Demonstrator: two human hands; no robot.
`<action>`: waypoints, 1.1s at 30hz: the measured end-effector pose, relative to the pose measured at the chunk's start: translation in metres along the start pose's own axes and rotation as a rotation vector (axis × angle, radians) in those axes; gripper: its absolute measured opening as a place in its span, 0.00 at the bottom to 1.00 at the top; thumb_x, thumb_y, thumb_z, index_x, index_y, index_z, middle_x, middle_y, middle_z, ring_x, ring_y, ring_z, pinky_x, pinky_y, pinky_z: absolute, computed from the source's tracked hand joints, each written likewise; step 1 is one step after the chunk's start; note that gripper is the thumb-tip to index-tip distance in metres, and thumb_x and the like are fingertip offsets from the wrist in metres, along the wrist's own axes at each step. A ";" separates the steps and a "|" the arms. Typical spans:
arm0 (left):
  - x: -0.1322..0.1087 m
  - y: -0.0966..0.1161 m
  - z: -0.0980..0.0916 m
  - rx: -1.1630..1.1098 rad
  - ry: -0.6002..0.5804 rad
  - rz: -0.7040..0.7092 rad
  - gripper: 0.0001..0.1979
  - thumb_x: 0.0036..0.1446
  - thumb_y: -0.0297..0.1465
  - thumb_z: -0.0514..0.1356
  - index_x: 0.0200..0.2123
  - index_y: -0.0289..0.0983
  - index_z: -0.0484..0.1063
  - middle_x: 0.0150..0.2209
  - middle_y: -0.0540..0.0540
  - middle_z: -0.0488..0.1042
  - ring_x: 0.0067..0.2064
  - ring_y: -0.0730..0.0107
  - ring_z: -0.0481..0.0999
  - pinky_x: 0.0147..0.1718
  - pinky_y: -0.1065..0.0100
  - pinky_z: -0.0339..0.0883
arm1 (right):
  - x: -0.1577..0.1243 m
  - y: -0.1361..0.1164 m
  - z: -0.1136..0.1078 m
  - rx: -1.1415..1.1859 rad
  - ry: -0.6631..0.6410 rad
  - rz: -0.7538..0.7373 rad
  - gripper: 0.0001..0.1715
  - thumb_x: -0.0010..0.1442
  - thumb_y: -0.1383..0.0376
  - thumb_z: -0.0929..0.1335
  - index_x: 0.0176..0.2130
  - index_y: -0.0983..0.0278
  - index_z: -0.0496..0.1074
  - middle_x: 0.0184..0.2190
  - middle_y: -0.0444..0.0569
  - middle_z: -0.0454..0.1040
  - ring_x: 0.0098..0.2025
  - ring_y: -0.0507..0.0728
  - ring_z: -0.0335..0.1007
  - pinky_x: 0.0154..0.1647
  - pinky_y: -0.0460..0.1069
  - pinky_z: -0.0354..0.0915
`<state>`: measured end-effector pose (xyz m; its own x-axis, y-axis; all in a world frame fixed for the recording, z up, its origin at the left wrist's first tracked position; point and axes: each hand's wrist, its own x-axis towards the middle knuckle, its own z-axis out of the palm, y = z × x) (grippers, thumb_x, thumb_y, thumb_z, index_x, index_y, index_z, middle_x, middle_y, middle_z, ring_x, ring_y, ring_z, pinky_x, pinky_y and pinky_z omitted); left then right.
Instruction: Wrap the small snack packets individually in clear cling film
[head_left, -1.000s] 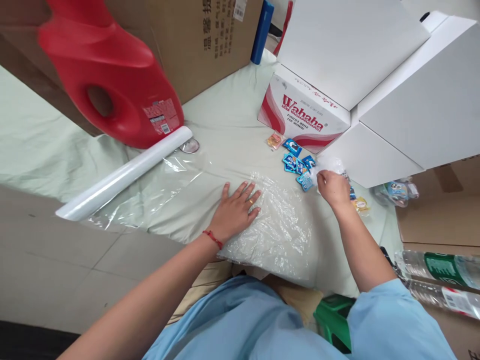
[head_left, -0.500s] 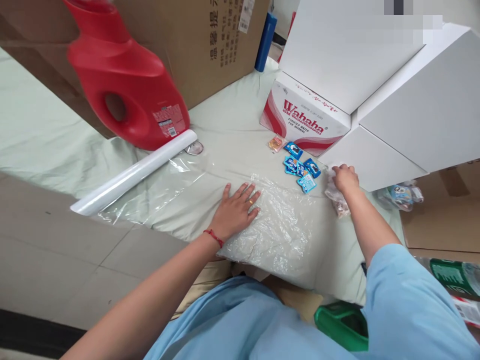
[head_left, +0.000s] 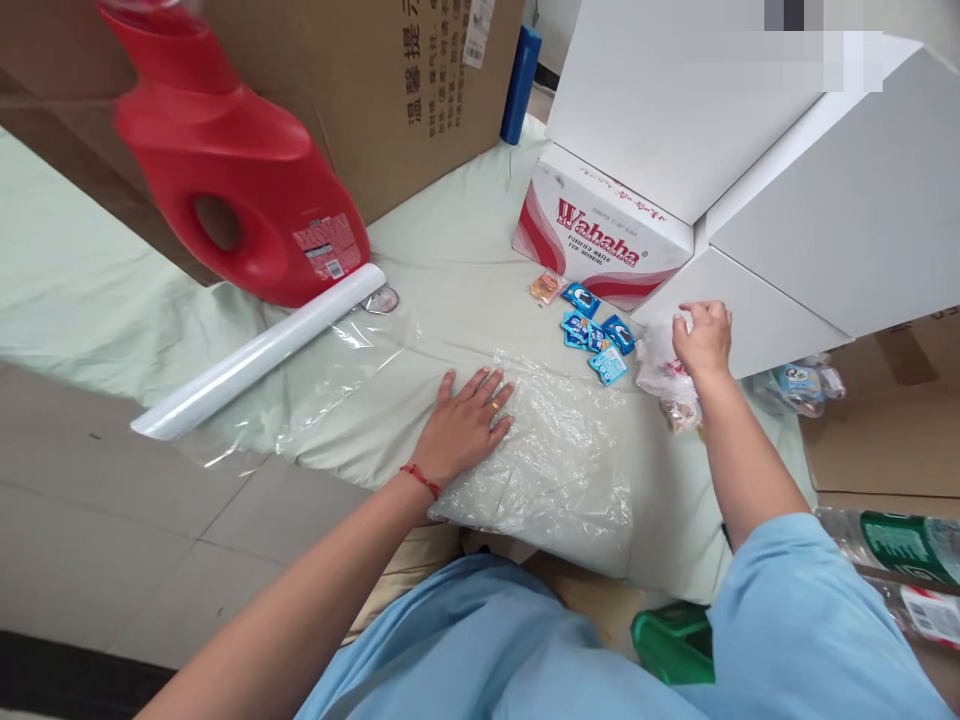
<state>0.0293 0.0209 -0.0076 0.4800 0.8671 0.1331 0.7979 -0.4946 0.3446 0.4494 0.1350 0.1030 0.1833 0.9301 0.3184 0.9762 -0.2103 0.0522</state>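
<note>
The crinkled, transparent plastic sheet (head_left: 559, 450) lies on the pale green cloth (head_left: 450, 320), and the left hand (head_left: 465, 425), palm down with fingers spread, rests over the sheet's left margin. Beyond its far right corner, the right hand (head_left: 703, 338) is raised with fingers curled and thumb and forefinger apart, just beside a translucent whitish plastic bag (head_left: 654, 362); whether they touch I cannot tell. The sheet looks feather-light, limp and slippery, prone to sliding or clinging, so a flat palm or a pinch at a corner should suit it. The bag seems soft and light too, best gathered by its loose top. Small blue printed sachets (head_left: 607, 367) lie past the sheet's far right corner, with the red-and-white printed carton (head_left: 600, 235) behind them. The sheet's near edge reaches the cloth's front edge, where it could slip off. Cloth stretches beyond its far side, offering room; a glossy white roll (head_left: 262, 350) bounds that stretch well to its left.
</note>
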 end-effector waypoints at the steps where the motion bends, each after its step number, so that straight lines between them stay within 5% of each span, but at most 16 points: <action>1: 0.000 0.000 0.000 -0.003 -0.001 0.001 0.28 0.75 0.43 0.47 0.73 0.45 0.63 0.76 0.43 0.59 0.77 0.53 0.56 0.75 0.35 0.32 | -0.002 0.006 -0.007 -0.008 -0.116 0.000 0.26 0.72 0.57 0.61 0.58 0.63 0.79 0.55 0.61 0.77 0.57 0.67 0.71 0.58 0.57 0.66; 4: 0.000 -0.001 0.001 -0.006 0.003 0.007 0.28 0.75 0.43 0.47 0.73 0.46 0.63 0.76 0.43 0.59 0.77 0.53 0.56 0.75 0.36 0.31 | -0.012 0.022 -0.015 -0.080 -0.610 -0.083 0.17 0.67 0.58 0.67 0.44 0.59 0.84 0.39 0.52 0.83 0.43 0.62 0.77 0.47 0.52 0.68; 6: 0.000 -0.001 0.001 -0.002 0.009 0.007 0.28 0.74 0.43 0.47 0.73 0.46 0.63 0.76 0.42 0.59 0.77 0.53 0.56 0.75 0.36 0.31 | -0.022 0.025 -0.007 -0.149 -0.768 -0.149 0.11 0.63 0.59 0.71 0.39 0.58 0.85 0.36 0.51 0.83 0.41 0.61 0.78 0.46 0.52 0.68; 9: -0.001 0.000 0.001 0.017 0.014 0.008 0.28 0.74 0.43 0.47 0.73 0.46 0.63 0.76 0.41 0.59 0.77 0.52 0.56 0.75 0.35 0.32 | -0.033 0.014 0.016 -0.194 -0.668 -0.146 0.18 0.64 0.60 0.70 0.50 0.61 0.83 0.48 0.58 0.82 0.51 0.66 0.76 0.54 0.55 0.67; 13: -0.001 0.002 -0.001 0.045 0.015 0.017 0.28 0.74 0.42 0.47 0.72 0.44 0.64 0.75 0.41 0.60 0.77 0.51 0.57 0.74 0.35 0.35 | -0.033 -0.018 0.049 -0.141 -0.472 -0.127 0.32 0.69 0.64 0.63 0.68 0.69 0.67 0.69 0.67 0.66 0.66 0.70 0.65 0.65 0.58 0.62; 18: -0.001 0.005 -0.005 0.079 0.006 0.007 0.28 0.74 0.42 0.46 0.71 0.44 0.65 0.75 0.41 0.61 0.76 0.51 0.59 0.74 0.36 0.38 | -0.019 -0.051 0.071 -0.028 -0.382 -0.062 0.34 0.69 0.70 0.60 0.71 0.75 0.60 0.71 0.70 0.62 0.66 0.68 0.65 0.65 0.59 0.62; 22: 0.000 0.006 -0.007 0.078 0.000 -0.001 0.27 0.74 0.41 0.46 0.71 0.45 0.66 0.75 0.41 0.61 0.76 0.52 0.59 0.74 0.36 0.39 | -0.006 -0.055 0.058 -0.037 -0.423 -0.050 0.27 0.70 0.64 0.64 0.64 0.74 0.72 0.62 0.69 0.74 0.61 0.68 0.71 0.60 0.55 0.64; 26: 0.000 0.005 -0.006 0.062 0.002 0.000 0.27 0.74 0.42 0.46 0.71 0.46 0.65 0.75 0.41 0.61 0.76 0.52 0.58 0.74 0.36 0.38 | -0.008 -0.028 0.018 -0.039 -0.402 -0.087 0.24 0.71 0.55 0.64 0.57 0.63 0.79 0.57 0.60 0.79 0.59 0.67 0.73 0.56 0.53 0.65; 30: 0.000 0.001 -0.003 0.036 -0.003 0.014 0.27 0.74 0.41 0.47 0.72 0.45 0.65 0.75 0.40 0.61 0.76 0.50 0.59 0.74 0.35 0.37 | -0.036 0.012 -0.010 -0.098 -0.336 -0.054 0.34 0.66 0.48 0.70 0.65 0.58 0.74 0.62 0.58 0.73 0.61 0.69 0.71 0.55 0.55 0.67; 33: -0.001 -0.001 0.000 0.018 0.015 0.022 0.27 0.74 0.40 0.47 0.72 0.46 0.64 0.75 0.40 0.60 0.76 0.50 0.58 0.74 0.36 0.35 | -0.058 0.027 -0.002 -0.164 -0.486 -0.023 0.40 0.59 0.53 0.76 0.66 0.59 0.72 0.61 0.61 0.73 0.57 0.69 0.74 0.53 0.55 0.68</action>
<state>0.0278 0.0203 -0.0084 0.4919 0.8569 0.1542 0.7940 -0.5141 0.3244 0.4649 0.0743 0.0881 0.2328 0.9594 -0.1595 0.9568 -0.1966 0.2141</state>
